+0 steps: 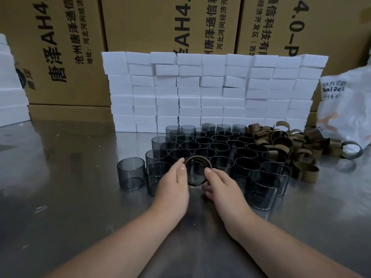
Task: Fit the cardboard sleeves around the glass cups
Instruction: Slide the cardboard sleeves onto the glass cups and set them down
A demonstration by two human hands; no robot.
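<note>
Foam sheets [12, 85] stand stacked at the far left edge, against large printed cartons [66, 47] that line the back. A single smoky glass cup [130, 173] stands apart on the steel tabletop [60, 177], just left of the main group. Behind the group, a wall of white foam blocks [210, 91] spans the middle of the view.

Left hand [173, 185] reaches forward, its fingers [180, 164] closed on the left side of a glass cup with a sleeve [197, 171] at the near edge of the group. A brown cardboard ring sits around the rim of this cup. Right hand [220, 185] grips the same cup from the right, with the thumb on the rim and the other fingers curled against the lower wall.

Bare glass cups [220, 145] stand upright in tight rows behind and to the right of the held cup, touching one another. A loose pile of cardboard sleeves [297, 145] lies just right of the cups. A white printed plastic bag [345, 105] rests at the far right.
</note>
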